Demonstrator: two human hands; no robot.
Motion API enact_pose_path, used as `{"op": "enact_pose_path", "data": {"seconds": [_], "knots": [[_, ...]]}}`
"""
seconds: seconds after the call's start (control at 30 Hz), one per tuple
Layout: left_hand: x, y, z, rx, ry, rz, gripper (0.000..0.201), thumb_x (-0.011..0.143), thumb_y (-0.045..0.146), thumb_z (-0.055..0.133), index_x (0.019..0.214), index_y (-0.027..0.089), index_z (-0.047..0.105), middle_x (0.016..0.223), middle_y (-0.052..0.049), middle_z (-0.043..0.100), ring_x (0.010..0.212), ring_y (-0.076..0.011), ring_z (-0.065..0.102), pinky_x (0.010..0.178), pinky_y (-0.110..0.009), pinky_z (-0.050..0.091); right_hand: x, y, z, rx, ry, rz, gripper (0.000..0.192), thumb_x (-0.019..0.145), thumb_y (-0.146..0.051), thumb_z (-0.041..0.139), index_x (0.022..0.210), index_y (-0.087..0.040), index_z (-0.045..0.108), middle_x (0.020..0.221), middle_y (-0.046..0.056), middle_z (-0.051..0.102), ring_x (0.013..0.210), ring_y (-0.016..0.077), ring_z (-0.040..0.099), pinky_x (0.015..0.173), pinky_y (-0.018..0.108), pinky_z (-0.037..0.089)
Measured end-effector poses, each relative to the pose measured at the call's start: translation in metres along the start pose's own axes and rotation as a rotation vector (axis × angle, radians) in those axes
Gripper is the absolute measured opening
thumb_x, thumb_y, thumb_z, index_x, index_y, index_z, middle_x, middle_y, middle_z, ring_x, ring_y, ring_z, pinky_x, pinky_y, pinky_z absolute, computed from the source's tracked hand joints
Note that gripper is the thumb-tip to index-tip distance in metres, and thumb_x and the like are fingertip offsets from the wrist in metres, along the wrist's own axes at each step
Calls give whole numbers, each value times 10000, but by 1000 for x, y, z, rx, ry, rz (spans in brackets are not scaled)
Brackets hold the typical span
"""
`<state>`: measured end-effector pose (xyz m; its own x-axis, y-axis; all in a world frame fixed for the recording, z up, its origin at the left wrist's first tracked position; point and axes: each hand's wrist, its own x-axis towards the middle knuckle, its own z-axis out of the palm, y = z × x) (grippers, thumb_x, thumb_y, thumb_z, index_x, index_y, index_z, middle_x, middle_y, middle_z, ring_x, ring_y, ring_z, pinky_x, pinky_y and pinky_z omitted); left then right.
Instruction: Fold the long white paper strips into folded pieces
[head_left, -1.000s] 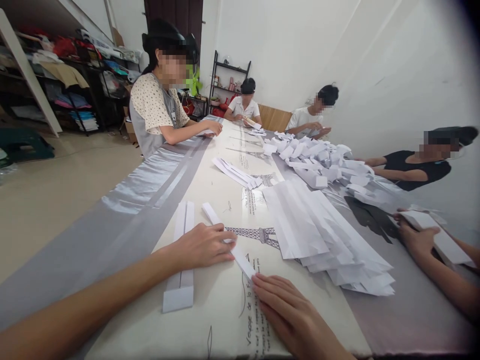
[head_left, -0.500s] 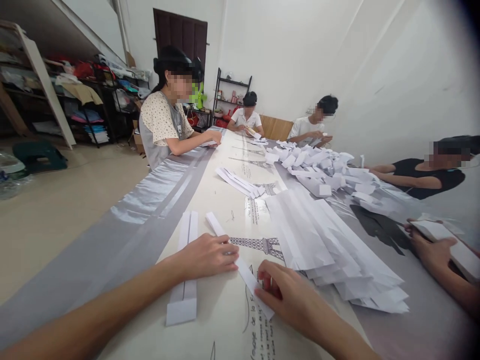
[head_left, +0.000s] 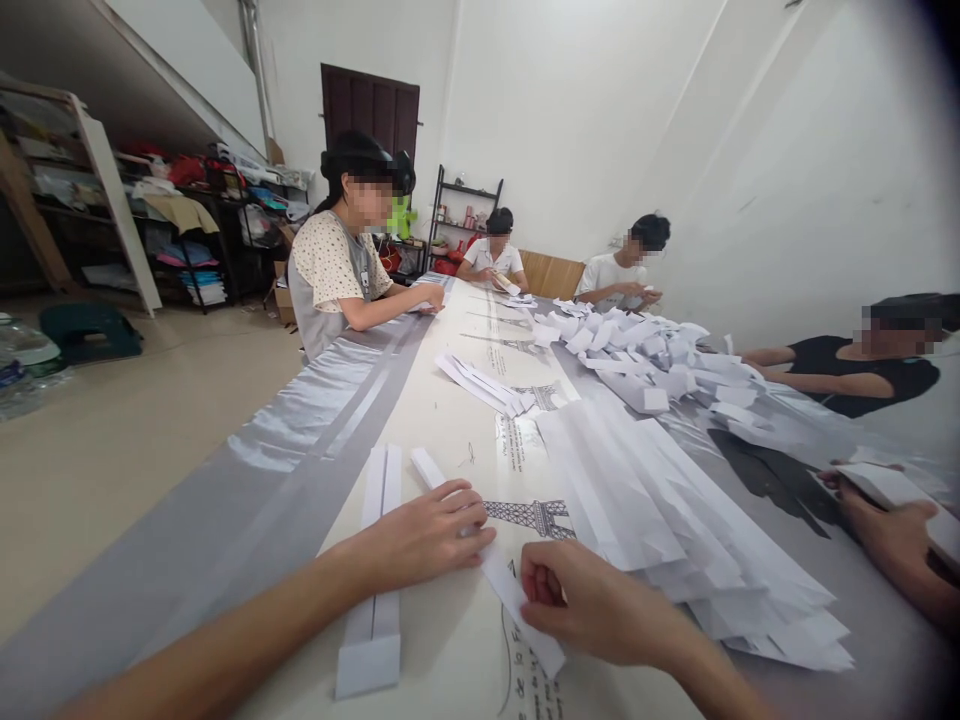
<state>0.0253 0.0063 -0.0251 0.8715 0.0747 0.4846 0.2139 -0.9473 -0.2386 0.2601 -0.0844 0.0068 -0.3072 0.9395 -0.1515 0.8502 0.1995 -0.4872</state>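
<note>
Nearest the viewer, at the near end of the table [head_left: 247, 470], the left hand [head_left: 427, 535] lies flat, fingers spread, pressing on the middle of a narrow folded paper strip [head_left: 517, 600] that runs diagonally away from the near edge. The flat palm appears to pin the strip against the cloth so it cannot slide. The right hand [head_left: 592, 605] is curled, fingertips pinching the strip's near portion along its long edge, in my judgement to run or tighten a crease.

Just left of the left hand lies a finished folded strip [head_left: 373, 590], parallel to the table's long side, apart from the piece in work and within easy reach.

To the right, a fanned stack of flat sheets [head_left: 675, 530] spreads toward the right edge, close enough to draw from. At that edge a co-worker's hand [head_left: 896, 535] grips a folded white piece.

Toward the middle sits a small bundle of strips [head_left: 487, 385]; beyond it, a loose heap of folded pieces [head_left: 645, 350]. Four seated persons work along both long sides and the far end. Shelving stands against the left wall.
</note>
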Motion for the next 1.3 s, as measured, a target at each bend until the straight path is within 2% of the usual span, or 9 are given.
{"op": "enact_pose_path", "data": {"seconds": [0.23,0.4,0.63,0.77,0.83,0.9,1.0,1.1,1.3], "knots": [[-8,-6,8,-83,-30,-45,116,1005,222,547,920,143,558,974,-82,617,871,-195,609,809,-329,536,35,-10,-6,61,11,-72,152,751,-162,684,848,-225,585,807,-8,657,762,167,595,526,215,380],[-14,-17,5,-12,-45,-120,92,1022,198,500,989,143,566,852,-47,621,829,-197,622,836,-364,549,64,-9,-9,219,-140,-159,330,853,-187,560,586,-196,366,551,-70,393,524,85,322,500,238,259],[-25,-44,-6,73,146,-224,261,995,155,554,1250,208,563,1131,-65,680,1157,-217,619,1192,-564,316,57,6,-8,685,-77,-71,322,1003,-423,487,789,-189,541,685,-13,627,507,109,560,488,231,390],[-18,-38,-13,-34,480,-633,410,945,296,658,1324,227,517,1359,-126,571,1316,-277,521,1135,-504,404,59,6,-2,771,172,-111,365,1016,-459,506,760,-201,530,440,-87,450,364,67,377,433,213,312],[-9,-29,-16,-267,637,-913,378,938,369,654,1258,211,527,1263,-122,606,1196,-258,595,984,-419,518,61,1,4,847,245,-128,372,1016,-468,513,752,-206,521,394,-96,425,336,63,343,416,210,311],[-1,-21,-18,-686,595,-1087,312,958,451,599,1142,201,565,995,-61,670,852,-185,676,712,-305,558,62,-5,11,925,207,-142,372,1005,-493,529,767,-207,533,388,-88,463,307,66,353,380,207,306],[7,-12,-18,-1130,399,-1137,410,946,540,577,808,157,627,656,-3,625,486,-96,525,455,-216,400,61,-14,20,969,118,-143,368,986,-520,553,802,-202,569,410,-59,541,301,84,429,354,201,328],[7,-9,-17,-1166,374,-1177,508,913,534,632,595,139,610,524,-2,589,422,-69,461,422,-201,339,59,-19,24,1006,73,-136,348,961,-519,597,855,-189,612,583,-5,681,383,111,570,386,210,417],[5,-12,-19,-1245,308,-1115,364,871,435,714,667,134,689,610,-28,676,511,-98,584,479,-190,442,55,-18,20,1080,-23,-104,337,898,-491,701,925,-155,693,896,93,778,719,191,740,707,323,588]]}}
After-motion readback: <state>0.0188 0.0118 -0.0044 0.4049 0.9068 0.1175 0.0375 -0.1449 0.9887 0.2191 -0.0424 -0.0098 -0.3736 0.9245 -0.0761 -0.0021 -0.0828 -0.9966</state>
